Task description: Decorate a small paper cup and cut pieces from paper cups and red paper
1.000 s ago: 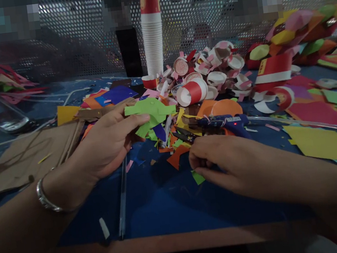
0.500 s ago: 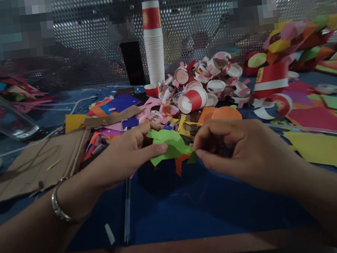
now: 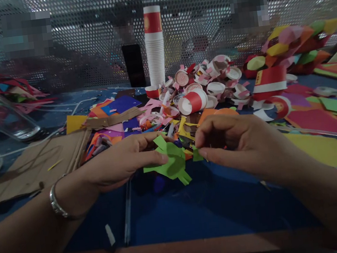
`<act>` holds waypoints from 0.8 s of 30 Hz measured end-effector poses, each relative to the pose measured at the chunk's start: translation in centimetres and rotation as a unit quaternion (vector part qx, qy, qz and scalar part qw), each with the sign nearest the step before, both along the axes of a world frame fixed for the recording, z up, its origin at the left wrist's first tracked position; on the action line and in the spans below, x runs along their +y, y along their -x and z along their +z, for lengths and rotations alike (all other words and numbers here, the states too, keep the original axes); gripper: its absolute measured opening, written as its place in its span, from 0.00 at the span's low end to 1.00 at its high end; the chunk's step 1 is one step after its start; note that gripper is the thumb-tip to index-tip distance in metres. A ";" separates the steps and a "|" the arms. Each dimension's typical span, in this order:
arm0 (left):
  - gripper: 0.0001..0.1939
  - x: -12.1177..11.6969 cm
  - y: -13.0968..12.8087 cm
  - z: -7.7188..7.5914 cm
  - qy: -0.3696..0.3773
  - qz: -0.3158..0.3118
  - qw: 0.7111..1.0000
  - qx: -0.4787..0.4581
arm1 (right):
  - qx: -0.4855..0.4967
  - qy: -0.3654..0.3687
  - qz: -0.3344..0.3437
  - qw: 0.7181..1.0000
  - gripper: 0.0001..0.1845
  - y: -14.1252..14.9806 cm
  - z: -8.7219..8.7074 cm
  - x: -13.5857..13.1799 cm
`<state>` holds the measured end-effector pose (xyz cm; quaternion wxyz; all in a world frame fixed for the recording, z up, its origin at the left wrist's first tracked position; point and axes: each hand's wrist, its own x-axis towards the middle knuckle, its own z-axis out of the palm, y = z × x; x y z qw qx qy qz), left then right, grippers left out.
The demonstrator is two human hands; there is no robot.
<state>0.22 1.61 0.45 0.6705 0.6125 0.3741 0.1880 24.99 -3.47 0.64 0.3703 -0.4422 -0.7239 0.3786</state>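
A green paper cutout [image 3: 172, 161] with strips sticking out from its edge is pinched by my left hand [image 3: 129, 157], the thumb lying on top of it. My right hand [image 3: 234, 143] is closed, with a small green paper scrap [image 3: 197, 154] between thumb and forefinger, just right of the cutout. Both hands hang over the blue table [image 3: 173, 219]. Behind them lie loose coloured paper scraps [image 3: 183, 128]; the glue gun there is hidden by my right hand.
A tall stack of paper cups [image 3: 155, 55] stands at the back beside a black phone [image 3: 134, 65]. Cut cup pieces [image 3: 215, 86] are heaped to its right. Brown cardboard [image 3: 36, 166] lies left, yellow paper [image 3: 326, 149] right. A clear glue stick [image 3: 127, 212] rests near the front edge.
My right hand has picked up the small green scrap from the table and raised it. My left hand has brought the cutout right and down, turning it. The view has tilted upward.
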 end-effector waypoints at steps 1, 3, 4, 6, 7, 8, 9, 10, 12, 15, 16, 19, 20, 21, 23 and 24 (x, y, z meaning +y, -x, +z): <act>0.07 0.0 -0.1 0.1 0.005 -0.002 1.000 -0.006 | 0.001 0.001 0.001 1.000 0.04 0.0 0.0 0.1; 0.07 -0.1 -0.2 0.2 0.015 -0.010 1.000 -0.021 | 0.011 0.009 0.004 1.000 0.04 0.0 -0.1 0.2; 0.08 -0.1 -0.2 0.2 0.019 -0.013 0.999 -0.027 | 0.018 0.016 0.006 1.000 0.04 0.0 -0.1 0.2; 0.11 -0.1 -0.3 0.3 0.032 -0.011 0.999 -0.031 | 0.033 0.025 0.008 0.999 0.04 0.2 0.0 0.3; 0.12 -0.1 -0.4 0.3 0.040 -0.009 0.999 -0.031 | 0.038 0.027 0.008 0.999 0.05 0.3 0.0 0.3; 0.13 -0.1 -0.4 0.3 0.049 -0.008 0.998 -0.031 | 0.041 0.028 0.009 0.999 0.05 0.4 0.0 0.3; 0.13 -0.1 -0.4 0.3 0.057 -0.009 0.998 -0.032 | 0.043 0.027 0.010 0.999 0.05 0.5 0.0 0.4; 0.13 -0.1 -0.4 0.3 0.062 -0.013 0.997 -0.033 | 0.045 0.027 0.011 0.999 0.05 0.6 0.0 0.4; 0.12 -0.1 -0.3 0.3 0.064 -0.019 0.997 -0.031 | 0.044 0.029 0.011 0.999 0.06 0.6 -0.1 0.4; 0.12 -0.1 -0.3 0.3 0.057 -0.019 0.998 -0.025 | 0.040 0.024 0.007 0.999 0.06 0.6 -0.2 0.4; 0.12 -0.1 -0.3 0.3 0.053 -0.017 0.998 -0.025 | 0.037 0.021 0.003 0.999 0.06 0.6 -0.2 0.3; 0.13 -0.2 -0.4 0.2 0.040 -0.011 0.999 -0.032 | 0.029 0.016 -0.006 0.999 0.05 0.5 0.0 0.1; 0.12 -0.1 -0.4 0.1 0.035 -0.006 0.999 -0.034 | 0.027 0.018 -0.007 0.999 0.04 0.5 0.1 0.1; 0.12 -0.1 -0.4 0.0 0.031 0.002 0.999 -0.039 | 0.026 0.020 -0.006 0.999 0.03 0.5 0.1 0.0; 0.14 -0.1 -0.5 -0.2 0.027 0.019 0.998 -0.050 | 0.027 0.022 0.001 0.999 0.03 0.5 0.0 -0.1; 0.15 -0.1 -0.5 -0.3 0.026 0.027 0.998 -0.054 | 0.023 0.023 0.005 0.999 0.03 0.6 -0.1 -0.2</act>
